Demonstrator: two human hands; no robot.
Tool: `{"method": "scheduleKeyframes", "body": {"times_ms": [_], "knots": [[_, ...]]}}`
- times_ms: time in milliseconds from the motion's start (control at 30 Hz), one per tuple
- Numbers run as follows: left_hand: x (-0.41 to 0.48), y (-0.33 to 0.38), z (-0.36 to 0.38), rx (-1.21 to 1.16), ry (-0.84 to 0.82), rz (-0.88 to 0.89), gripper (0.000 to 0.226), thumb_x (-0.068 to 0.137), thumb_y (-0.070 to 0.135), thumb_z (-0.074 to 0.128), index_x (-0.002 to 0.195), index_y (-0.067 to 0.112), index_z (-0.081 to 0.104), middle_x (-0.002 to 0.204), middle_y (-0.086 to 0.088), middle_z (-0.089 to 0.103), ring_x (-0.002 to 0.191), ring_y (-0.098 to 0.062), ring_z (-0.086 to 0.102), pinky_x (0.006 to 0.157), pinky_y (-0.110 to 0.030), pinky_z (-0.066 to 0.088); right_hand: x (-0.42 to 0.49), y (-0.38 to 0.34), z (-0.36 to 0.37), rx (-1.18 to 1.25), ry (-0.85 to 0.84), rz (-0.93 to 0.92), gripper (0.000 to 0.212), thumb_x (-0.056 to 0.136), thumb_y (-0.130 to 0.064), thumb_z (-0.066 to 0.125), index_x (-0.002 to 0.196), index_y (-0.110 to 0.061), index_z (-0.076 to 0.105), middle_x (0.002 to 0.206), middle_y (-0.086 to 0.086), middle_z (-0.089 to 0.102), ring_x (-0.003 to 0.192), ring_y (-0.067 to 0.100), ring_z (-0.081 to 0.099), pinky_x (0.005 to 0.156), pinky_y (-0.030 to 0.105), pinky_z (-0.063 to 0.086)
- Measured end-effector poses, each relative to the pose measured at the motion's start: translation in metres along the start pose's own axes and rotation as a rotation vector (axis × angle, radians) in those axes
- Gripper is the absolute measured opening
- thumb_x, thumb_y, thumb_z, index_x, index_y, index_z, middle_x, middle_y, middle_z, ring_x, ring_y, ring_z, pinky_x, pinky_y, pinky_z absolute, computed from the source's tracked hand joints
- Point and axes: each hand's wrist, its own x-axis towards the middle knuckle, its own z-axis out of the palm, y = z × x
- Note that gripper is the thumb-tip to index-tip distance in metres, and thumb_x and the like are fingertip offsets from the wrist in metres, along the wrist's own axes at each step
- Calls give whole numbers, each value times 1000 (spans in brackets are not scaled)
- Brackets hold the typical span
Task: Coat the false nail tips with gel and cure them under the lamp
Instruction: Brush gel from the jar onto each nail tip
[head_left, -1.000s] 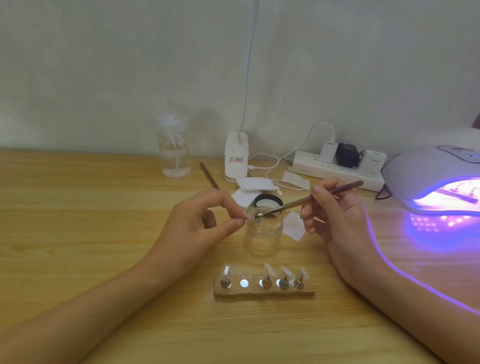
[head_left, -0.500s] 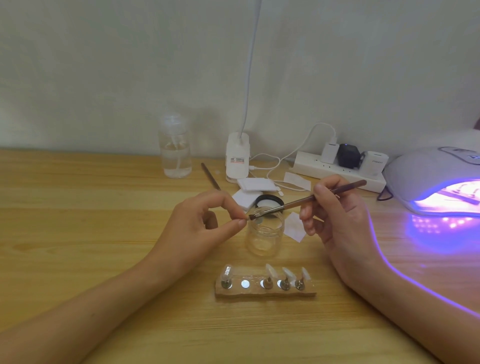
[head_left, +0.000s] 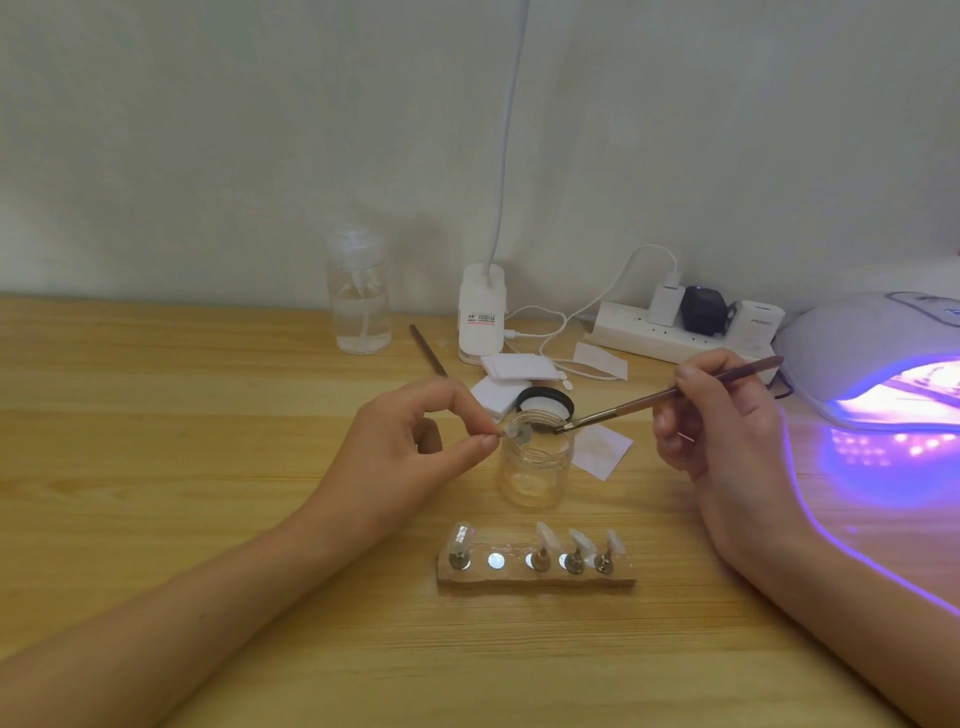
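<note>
Over the jar (head_left: 535, 462), left hand (head_left: 400, 447) pinches nail tip (head_left: 517, 434), right hand (head_left: 727, 415) angles brush (head_left: 670, 395)

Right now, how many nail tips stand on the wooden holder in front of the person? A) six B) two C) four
C: four nail tips stand on the wooden holder, its second spot from the left bare; the left hand holds a fifth tip.

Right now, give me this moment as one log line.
left hand pinches nail tip near jar | right hand holds brush, bristles at jar mouth | lamp lit
</note>
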Motion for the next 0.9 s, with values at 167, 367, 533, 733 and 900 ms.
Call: {"method": "scheduleKeyframes", "body": {"times_ms": [167, 367, 533, 733, 900], "knots": [[0, 0, 0, 6, 5, -1, 10, 81, 9, 77, 78, 15, 69, 74, 21, 64, 48, -8, 37, 51, -12, 34, 2, -4, -8, 36, 63, -5, 42, 101, -9, 49, 67, -31, 58, 55, -5, 55, 49, 7, 52, 43, 16, 38], [0, -1, 1, 1, -2, 2, 11, 82, 10, 77, 77, 16, 69, 79, 18, 66, 49, -8, 37, 52, -14, 35, 3, -5, -7, 62, -103, -133, 17, 92, -11, 47, 79, -20, 54, 62, 2, 61, 56, 15, 58, 47, 22, 45], [0, -2, 0, 4, -2, -6, 11, 82, 13, 77, 78, 19, 69, 80, 19, 67, 50, -8, 39, 53, -15, 36, 4, -8, -10, -30, -131, -222, 31, 85, -4, 43, 70, -28, 55, 64, -1, 61, 53, 15, 55, 46, 21, 42], [1, -1, 1, 20, -48, -27, 10, 87, 15, 73, 83, 23, 68, 79, 24, 65, 50, -6, 36, 52, -13, 35, 6, -7, -11, 71, -57, -173, 29, 82, -5, 42, 65, -25, 53, 61, -2, 58, 49, 11, 51, 44, 19, 38], [1, 2, -2, -51, -74, -118, 7, 90, 14, 69, 87, 18, 65, 66, 28, 61, 47, -1, 38, 49, -10, 35, 5, -3, -9, 116, -37, -121, 29, 83, -7, 44, 63, -26, 55, 59, -3, 59, 50, 8, 53, 44, 18, 39]]}}
